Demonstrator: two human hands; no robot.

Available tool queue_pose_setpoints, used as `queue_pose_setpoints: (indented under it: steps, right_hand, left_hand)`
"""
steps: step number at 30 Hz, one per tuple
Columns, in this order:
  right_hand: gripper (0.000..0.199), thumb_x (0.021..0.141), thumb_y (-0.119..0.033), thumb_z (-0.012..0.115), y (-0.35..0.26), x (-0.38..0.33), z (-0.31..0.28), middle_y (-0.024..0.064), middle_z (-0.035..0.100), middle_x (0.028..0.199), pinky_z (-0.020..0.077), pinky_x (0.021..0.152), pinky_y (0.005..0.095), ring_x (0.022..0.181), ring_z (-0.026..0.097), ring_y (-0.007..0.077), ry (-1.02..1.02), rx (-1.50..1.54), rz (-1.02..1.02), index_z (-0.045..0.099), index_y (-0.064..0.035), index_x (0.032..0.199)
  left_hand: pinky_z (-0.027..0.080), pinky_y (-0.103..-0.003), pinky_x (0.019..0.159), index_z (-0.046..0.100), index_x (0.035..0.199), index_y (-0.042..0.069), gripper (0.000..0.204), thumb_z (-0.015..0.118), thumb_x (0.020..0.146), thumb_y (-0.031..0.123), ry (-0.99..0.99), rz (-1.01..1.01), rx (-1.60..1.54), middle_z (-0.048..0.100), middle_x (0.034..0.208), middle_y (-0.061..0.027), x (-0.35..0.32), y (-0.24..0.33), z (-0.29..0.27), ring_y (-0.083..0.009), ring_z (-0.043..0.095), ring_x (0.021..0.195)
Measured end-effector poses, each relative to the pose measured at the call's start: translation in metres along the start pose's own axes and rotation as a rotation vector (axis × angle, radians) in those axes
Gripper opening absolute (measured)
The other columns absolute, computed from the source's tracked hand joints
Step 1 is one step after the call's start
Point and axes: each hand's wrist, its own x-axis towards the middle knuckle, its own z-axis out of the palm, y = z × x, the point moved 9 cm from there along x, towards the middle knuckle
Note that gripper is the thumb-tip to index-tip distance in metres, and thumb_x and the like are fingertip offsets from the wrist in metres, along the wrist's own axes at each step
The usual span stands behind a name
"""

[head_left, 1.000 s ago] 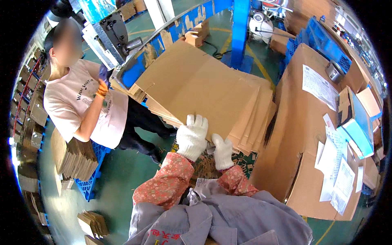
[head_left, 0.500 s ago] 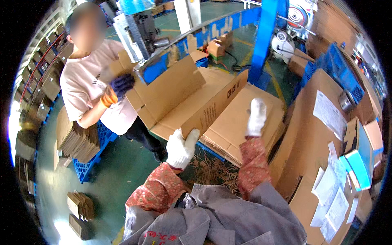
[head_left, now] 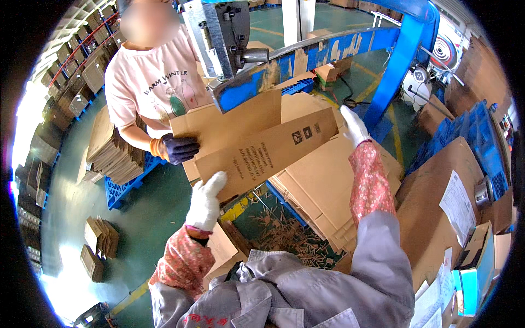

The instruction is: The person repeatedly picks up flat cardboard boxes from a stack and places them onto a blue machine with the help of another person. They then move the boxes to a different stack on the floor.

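A partly folded brown cardboard box [head_left: 268,147], printed on its near panel, is held tilted above a stack of flat cardboard sheets [head_left: 322,191]. My left hand [head_left: 205,202], in a white glove, grips the box's near left corner, thumb on the panel. At the panel's right end is my right hand [head_left: 355,127], also white-gloved, holding its edge; some of its fingers are hidden. Across from me a co-worker's hand [head_left: 180,148] in a dark glove with an orange cuff touches the box's left end.
A blue-framed machine [head_left: 322,54] with a metal head [head_left: 216,38] stands just beyond the box. Cardboard stacks on a blue pallet [head_left: 128,183] lie left. Papers [head_left: 458,205] and a metal tape roll [head_left: 483,191] rest on cardboard at right. Scraps [head_left: 279,232] litter the green floor.
The box has come up and toward me, its printed panel turning to face me. My right hand has left the stack for the panel's right end. The co-worker's hand has lowered to the box.
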Motion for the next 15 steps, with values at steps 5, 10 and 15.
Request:
queue_pose_setpoints:
  steps: [5, 10, 15]
  right_hand:
    - [0.068, 0.092, -0.048, 0.068, 0.002, 0.021, 0.036, 0.0075, 0.06, 0.138, 0.0462, 0.099, 0.0415, 0.12, 0.057, 0.0205, -0.22, 0.077, -0.005, 0.053, -0.0057, 0.144]
    - [0.052, 0.09, -0.035, 0.073, -0.036, 0.051, -0.002, 0.0087, 0.068, 0.122, 0.0509, 0.089, 0.0352, 0.105, 0.064, 0.019, -0.026, 0.106, -0.292, 0.064, -0.0012, 0.128]
    - [0.036, 0.089, -0.024, 0.075, -0.172, 0.055, -0.035, 0.0081, 0.073, 0.106, 0.0516, 0.083, 0.0322, 0.094, 0.066, 0.0171, 0.067, -0.019, -0.482, 0.072, 0.0021, 0.113]
  left_hand:
    - [0.054, -0.038, 0.092, 0.061, 0.13, -0.003, 0.043, 0.065, 0.095, 0.023, 0.027, -0.044, -0.105, 0.071, 0.117, -0.0128, 0.006, 0.023, -0.007, -0.0241, 0.07, 0.101]
    - [0.057, -0.039, 0.09, 0.059, 0.131, 0.0, 0.044, 0.065, 0.094, 0.023, 0.035, -0.092, -0.138, 0.07, 0.119, -0.0143, 0.011, 0.046, 0.009, -0.0251, 0.07, 0.104]
    - [0.057, -0.038, 0.089, 0.061, 0.127, -0.001, 0.041, 0.07, 0.094, 0.022, 0.027, -0.178, -0.333, 0.07, 0.114, -0.012, 0.01, 0.066, 0.038, -0.0237, 0.07, 0.102]
